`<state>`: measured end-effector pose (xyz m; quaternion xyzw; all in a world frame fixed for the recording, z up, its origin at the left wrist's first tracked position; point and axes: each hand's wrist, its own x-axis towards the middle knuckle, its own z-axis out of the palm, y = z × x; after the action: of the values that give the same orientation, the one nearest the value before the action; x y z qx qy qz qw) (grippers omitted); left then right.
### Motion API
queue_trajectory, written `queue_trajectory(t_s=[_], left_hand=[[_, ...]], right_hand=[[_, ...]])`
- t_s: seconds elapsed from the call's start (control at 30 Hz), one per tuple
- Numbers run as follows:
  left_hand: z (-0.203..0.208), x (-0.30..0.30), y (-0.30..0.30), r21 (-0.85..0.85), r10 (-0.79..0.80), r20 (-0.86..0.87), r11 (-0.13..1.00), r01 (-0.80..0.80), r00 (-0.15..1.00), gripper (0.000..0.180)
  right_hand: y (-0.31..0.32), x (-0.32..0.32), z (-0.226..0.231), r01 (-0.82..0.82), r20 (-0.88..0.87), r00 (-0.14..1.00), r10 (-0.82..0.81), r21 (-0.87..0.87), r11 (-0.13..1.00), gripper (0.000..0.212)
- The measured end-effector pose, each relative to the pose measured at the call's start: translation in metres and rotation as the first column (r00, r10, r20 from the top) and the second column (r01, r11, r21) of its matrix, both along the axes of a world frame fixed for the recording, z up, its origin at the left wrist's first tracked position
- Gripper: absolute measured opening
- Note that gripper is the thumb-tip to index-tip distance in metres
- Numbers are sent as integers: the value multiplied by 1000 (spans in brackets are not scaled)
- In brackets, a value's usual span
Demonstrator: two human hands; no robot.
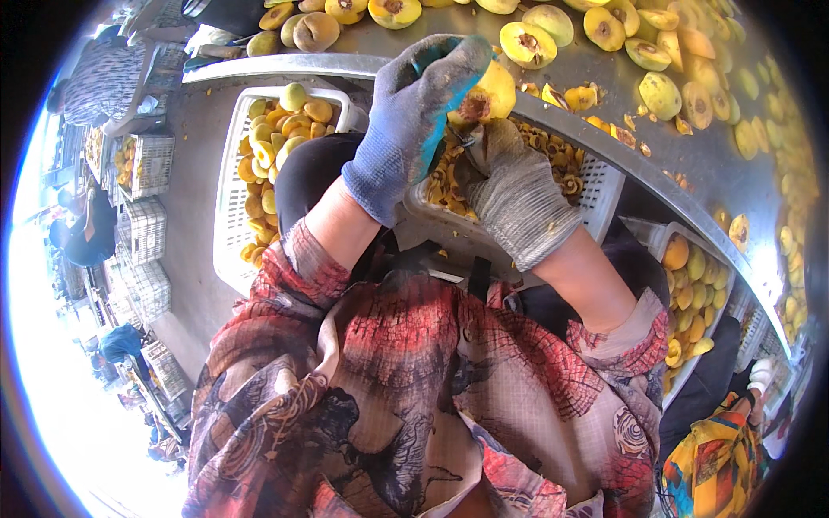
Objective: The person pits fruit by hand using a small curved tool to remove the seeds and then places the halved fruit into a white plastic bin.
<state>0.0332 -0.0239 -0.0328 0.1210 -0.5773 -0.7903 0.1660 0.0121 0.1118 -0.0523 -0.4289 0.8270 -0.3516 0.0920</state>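
My left hand (416, 112), in a blue-grey glove, grips a yellow peach half (488, 93) with its brown pit hollow turned down toward me. My right hand (511, 186), in a grey glove, is closed around a small metal pitting tool (460, 135) whose tip meets the hollow of the fruit. Both hands hover over a white plastic crate (604, 186) on my lap that holds several brown pits and scraps.
A curved metal table (691, 164) carries several halved and whole peaches. A white crate (226, 186) of peach halves stands at my left, another crate (725, 298) at my right. Stacked crates (142, 229) and other people sit at the left; a person in yellow is at lower right.
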Motion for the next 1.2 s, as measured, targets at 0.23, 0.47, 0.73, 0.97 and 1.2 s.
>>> queue_trajectory(t_s=[0.23, 0.47, 0.73, 0.97, 1.2], left_hand=[[4, 15, -18, -156, -19, 153, 987, 43, 988, 30], [36, 106, -138, -963, 442, 265, 69, 262, 857, 34], [16, -33, -133, -969, 438, 134, -131, 211, 889, 42], [-44, -102, -126, -983, 354, 185, 85, 165, 917, 38], [-40, -99, -99, -933, 171, 156, 349, 88, 973, 40]], right_hand=[[4, -6, -2, 138, -410, 912, 11, 332, 933, 38], [11, -16, -13, -58, -21, 993, 118, 777, 627, 30], [20, -22, -54, -111, 48, 994, 103, 575, 811, 30], [14, -24, -27, -119, 77, 993, 92, 529, 840, 24], [10, -19, -17, -16, 24, 1000, 5, 438, 899, 28]])
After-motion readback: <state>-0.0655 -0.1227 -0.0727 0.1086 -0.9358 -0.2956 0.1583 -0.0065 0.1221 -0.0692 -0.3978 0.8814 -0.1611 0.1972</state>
